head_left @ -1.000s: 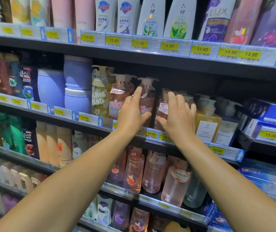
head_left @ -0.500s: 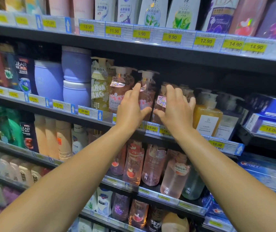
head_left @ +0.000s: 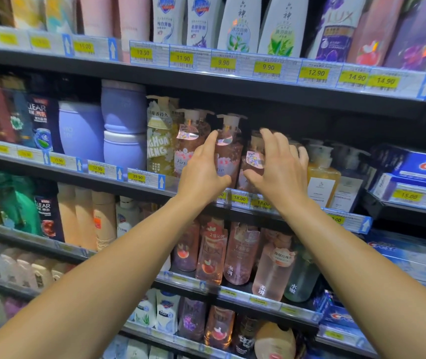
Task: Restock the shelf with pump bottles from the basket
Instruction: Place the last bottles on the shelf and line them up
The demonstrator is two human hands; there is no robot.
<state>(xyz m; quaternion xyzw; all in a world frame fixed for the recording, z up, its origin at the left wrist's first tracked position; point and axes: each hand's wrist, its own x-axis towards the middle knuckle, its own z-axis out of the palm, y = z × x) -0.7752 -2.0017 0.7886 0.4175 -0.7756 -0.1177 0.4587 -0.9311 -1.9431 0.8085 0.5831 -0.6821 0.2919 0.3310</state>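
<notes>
Two bare arms are up at the middle shelf (head_left: 139, 186), so let's sweep across from the left. Far left on that shelf, dark shampoo bottles (head_left: 39, 123), then lavender tubs (head_left: 124, 125) stacked one on the other, then a pale yellow bottle (head_left: 159, 141) with a pump top. Next in line, a pink pump bottle (head_left: 190, 137) with a shiny sticker, standing upright at the shelf front. Here's the left hand (head_left: 203, 172), fingers straight and fairly wide, fingertips laid against the side of the middle pink bottle (head_left: 228, 151), thumb spread out below. That bottle stands upright on the shelf between the two hands, pump head clear above them. Just to its right, a third pink bottle (head_left: 252, 164) with a flowery sticker, partly hidden behind the right hand (head_left: 280, 169). The right hand is blurred; its fingers are loosely arched and spread in front of that bottle, thumb reaching toward the left thumb, and I cannot tell whether they touch the bottle. Moving on right, an amber bottle (head_left: 323, 182) with a white label, then toothpaste boxes (head_left: 424, 177) at the far right. Yellow price tags (head_left: 240, 198) run along the shelf edge under the hands.
</notes>
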